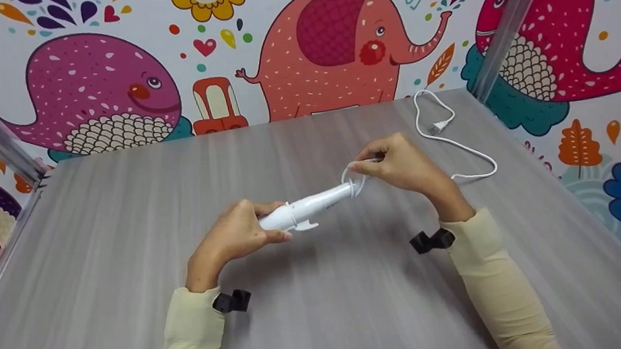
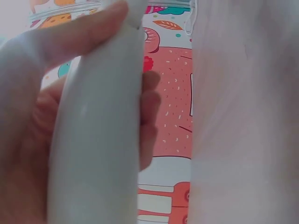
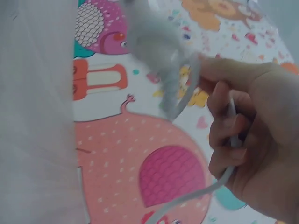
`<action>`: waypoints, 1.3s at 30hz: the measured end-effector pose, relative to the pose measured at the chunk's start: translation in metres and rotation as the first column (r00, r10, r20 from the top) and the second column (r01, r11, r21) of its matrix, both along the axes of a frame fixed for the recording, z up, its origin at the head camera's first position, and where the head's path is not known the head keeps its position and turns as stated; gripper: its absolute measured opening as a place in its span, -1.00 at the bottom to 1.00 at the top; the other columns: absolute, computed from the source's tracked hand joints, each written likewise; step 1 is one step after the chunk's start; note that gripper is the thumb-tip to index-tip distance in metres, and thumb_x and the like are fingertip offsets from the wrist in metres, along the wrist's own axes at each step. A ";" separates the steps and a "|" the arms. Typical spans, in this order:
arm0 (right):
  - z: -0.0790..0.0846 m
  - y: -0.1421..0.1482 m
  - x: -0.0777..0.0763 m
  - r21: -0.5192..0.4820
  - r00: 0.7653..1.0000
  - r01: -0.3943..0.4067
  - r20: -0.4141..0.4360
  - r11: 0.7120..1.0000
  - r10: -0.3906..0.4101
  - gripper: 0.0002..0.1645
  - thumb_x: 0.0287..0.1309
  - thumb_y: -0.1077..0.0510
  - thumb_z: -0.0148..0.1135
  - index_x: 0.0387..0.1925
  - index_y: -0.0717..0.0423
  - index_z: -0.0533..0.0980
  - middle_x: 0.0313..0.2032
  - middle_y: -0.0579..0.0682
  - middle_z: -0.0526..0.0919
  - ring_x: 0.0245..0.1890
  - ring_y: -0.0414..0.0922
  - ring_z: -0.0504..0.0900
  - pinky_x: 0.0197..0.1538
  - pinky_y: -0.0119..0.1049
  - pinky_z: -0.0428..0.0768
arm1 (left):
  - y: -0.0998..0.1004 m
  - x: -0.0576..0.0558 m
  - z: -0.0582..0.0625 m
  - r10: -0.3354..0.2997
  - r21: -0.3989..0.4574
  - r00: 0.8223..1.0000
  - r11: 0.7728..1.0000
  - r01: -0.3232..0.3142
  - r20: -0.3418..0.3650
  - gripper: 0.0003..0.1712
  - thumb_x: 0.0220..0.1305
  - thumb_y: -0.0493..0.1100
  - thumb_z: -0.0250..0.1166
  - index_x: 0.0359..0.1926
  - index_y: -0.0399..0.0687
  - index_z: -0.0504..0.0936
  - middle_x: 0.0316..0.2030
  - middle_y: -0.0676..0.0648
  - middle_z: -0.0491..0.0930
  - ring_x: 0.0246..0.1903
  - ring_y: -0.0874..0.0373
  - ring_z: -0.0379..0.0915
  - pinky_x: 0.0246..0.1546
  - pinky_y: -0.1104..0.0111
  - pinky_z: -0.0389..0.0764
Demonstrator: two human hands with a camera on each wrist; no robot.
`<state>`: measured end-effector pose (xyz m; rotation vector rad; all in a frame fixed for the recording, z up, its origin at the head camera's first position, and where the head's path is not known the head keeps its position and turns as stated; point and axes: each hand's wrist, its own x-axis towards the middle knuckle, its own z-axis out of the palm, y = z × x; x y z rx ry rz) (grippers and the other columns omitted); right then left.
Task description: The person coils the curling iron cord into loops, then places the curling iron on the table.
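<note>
1. Cartoon-printed panels (image 1: 220,63) are standing behind a grey wood-grain table (image 1: 329,309), with an elephant print (image 1: 313,83) showing near 12 o'clock.
2. At 8 o'clock, taking the wand as the clock's centre, the left hand (image 1: 233,230) is grasping the wider end of a white corded wand (image 1: 321,202), probably a hair curler. Thumb and fingers are bracing opposite sides, presumably to steady it.
3. The wand is pointing from 8 toward 2 o'clock, apparently above the table, judging by the shadow below. A small tab (image 1: 305,226) is jutting out at 6.
4. At 2 o'clock, the right hand (image 1: 403,165) is pinching the white cord (image 3: 198,192) beside the wand's narrower end, likely to control the loop forming there.
5. Farther out at 2, the plug (image 1: 438,127) is lying on the table just beside the bending cord, seemingly out of the hands' way.
6. Black wrist mounts (image 1: 241,300) are sitting by the pale sleeves (image 1: 190,340) at 7 and 4.
7. No container is showing.
</note>
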<state>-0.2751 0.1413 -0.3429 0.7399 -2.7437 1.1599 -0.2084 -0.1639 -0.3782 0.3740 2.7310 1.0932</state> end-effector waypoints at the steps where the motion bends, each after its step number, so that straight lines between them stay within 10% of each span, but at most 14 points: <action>1: 0.002 -0.002 0.003 0.006 1.000 0.005 -0.007 1.000 -0.005 -0.79 0.17 0.04 0.43 -0.27 0.09 0.78 -0.45 0.03 0.74 -0.48 -0.12 0.52 -0.42 -0.41 0.49 | 0.000 0.000 0.000 0.014 -0.012 1.000 1.000 -0.014 -0.009 -0.25 0.00 0.01 0.59 0.24 -0.03 0.60 0.16 -0.04 0.65 -0.09 0.03 0.54 -0.06 0.17 0.53; 24: 0.006 -0.017 0.017 -0.163 0.999 -0.034 0.031 0.986 0.040 -0.72 0.35 0.09 0.24 -0.10 0.17 0.73 -0.54 0.07 0.62 -0.64 -0.19 0.41 -0.58 -0.45 0.35 | 0.009 -0.001 0.003 0.330 0.164 0.920 0.940 -0.299 -0.213 -0.34 -0.06 0.05 0.61 0.12 -0.01 0.72 -0.03 -0.13 0.75 -0.16 -0.04 0.63 -0.13 0.07 0.58; 39: -0.004 -0.007 0.004 -0.139 0.910 -0.349 0.186 0.927 0.370 -0.66 0.45 0.09 0.10 0.05 0.14 0.66 -0.48 0.17 0.70 -0.55 -0.10 0.61 -0.35 -0.34 0.63 | -0.004 0.002 0.012 0.258 0.385 0.963 0.899 -0.208 -0.081 -0.34 0.00 -0.07 0.60 0.17 -0.09 0.65 0.07 -0.21 0.69 -0.09 -0.07 0.55 -0.24 0.29 0.57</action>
